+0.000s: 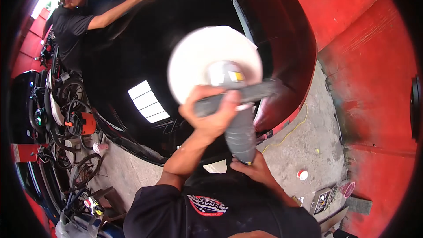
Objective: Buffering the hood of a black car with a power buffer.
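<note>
Holding side handle (257,91) in curled left grip (212,119), polisher (241,134) in partly hidden, apparently closed right grip (256,168) — probably to steady white pad (211,46) over hood (121,59).

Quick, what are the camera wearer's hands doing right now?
Left hand: closed around the dark, bar-shaped side handle of a grey power polisher with a round white pad.
Right hand: holding the polisher's rear end, fingers partly hidden.
</note>
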### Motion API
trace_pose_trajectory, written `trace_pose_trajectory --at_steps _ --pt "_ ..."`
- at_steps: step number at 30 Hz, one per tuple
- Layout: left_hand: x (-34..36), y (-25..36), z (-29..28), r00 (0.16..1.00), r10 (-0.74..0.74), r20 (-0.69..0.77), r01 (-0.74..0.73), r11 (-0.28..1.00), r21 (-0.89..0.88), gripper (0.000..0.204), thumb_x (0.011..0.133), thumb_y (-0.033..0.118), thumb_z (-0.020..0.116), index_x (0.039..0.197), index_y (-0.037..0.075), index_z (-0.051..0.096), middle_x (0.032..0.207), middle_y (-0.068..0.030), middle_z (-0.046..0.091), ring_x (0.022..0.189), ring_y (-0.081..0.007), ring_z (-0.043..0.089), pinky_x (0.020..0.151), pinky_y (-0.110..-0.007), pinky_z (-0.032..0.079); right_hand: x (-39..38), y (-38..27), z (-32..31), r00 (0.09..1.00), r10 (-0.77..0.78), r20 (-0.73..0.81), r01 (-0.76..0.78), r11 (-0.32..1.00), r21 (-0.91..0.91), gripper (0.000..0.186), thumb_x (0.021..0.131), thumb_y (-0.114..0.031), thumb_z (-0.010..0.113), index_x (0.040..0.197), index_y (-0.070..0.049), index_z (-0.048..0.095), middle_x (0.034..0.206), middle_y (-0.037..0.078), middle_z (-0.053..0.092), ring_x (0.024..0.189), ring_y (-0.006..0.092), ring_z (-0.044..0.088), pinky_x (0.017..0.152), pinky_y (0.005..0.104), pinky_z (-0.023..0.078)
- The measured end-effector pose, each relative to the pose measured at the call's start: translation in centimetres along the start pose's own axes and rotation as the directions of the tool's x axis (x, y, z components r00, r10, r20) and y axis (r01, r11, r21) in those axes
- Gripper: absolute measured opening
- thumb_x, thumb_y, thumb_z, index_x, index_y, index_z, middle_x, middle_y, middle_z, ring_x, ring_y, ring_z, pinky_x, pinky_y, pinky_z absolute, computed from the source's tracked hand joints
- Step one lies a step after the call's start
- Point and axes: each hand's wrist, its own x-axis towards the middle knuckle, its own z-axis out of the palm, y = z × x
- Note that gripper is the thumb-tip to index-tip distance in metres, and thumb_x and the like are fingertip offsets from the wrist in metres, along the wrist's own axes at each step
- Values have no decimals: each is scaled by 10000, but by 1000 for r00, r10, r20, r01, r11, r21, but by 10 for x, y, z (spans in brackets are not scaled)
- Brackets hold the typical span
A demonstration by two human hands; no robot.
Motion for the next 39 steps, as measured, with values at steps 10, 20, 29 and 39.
trace_pose_trajectory --at_steps 10,20,29,39 --pt "-93 -33 131 875 -274 400 359 921 -154 207 819 127 800 773 30 623 671 -72 692 598 -111 668 560 -286 526 -72 85 -29 912 318 -261 -180 878 443 526 714 -43 831 1187 15 608 1033 128 708 883 195 698 788 332 569" --pt "-36 56 -49 982 -71 -177 128 935 331 158 853 108 774 816 33 640 757 -20 654 660 -65 557 625 -225 453 29 26 -72 919 -186 346 218 974 -56 669 927 -260 674 1495 -32 405 1169 110 626 994 137 610 827 315 507" --pt "-77 111 -231 615 100 -783 307 884 354 160 932 121 724 862 28 615 780 -34 641 628 -44 517 525 -162 359 275 -59 9 595 -470 -652 -355 574 -738 693 856 -408 703 1347 51 533 1357 302 543 1264 414 540 1044 455 445" --pt "-90 125 -348 558 140 -818 209 930 302 193 913 128 760 859 37 598 732 -5 600 579 -25 443 501 -173 297 166 -91 -30 968 -130 -214 250 502 828 460 1074 -288 346 1336 57 502 1259 226 627 1145 380 634 996 521 526"
